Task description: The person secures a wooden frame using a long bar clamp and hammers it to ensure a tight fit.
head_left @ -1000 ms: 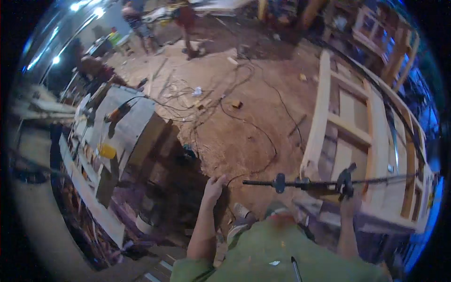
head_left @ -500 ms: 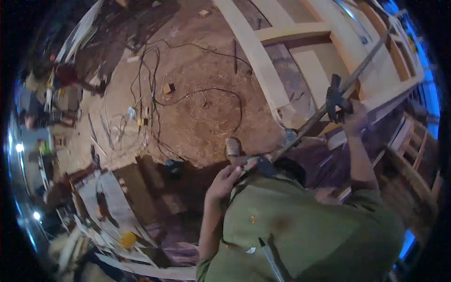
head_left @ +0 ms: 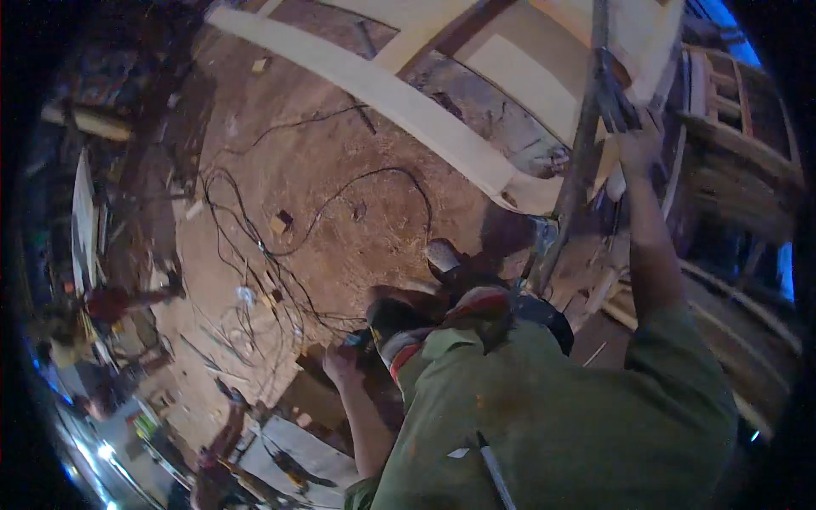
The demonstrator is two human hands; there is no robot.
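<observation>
The right hand (head_left: 639, 143), wrapped round the bar clamp (head_left: 582, 140), apparently steadies it; shifting it calls for clearing the wooden frame (head_left: 374, 92); the left hand (head_left: 342, 365) has an unclear grip.

black cable (head_left: 395, 169) looped across brown floor (head_left: 348, 263) — small wooden block (head_left: 281, 222) near it, bright lamp (head_left: 105, 450) — lower left

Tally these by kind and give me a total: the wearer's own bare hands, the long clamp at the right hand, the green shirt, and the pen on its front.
Hands: 2 (left hand, right hand)
Long clamp: 1
Green shirt: 1
Pen: 1
Total: 5
</observation>
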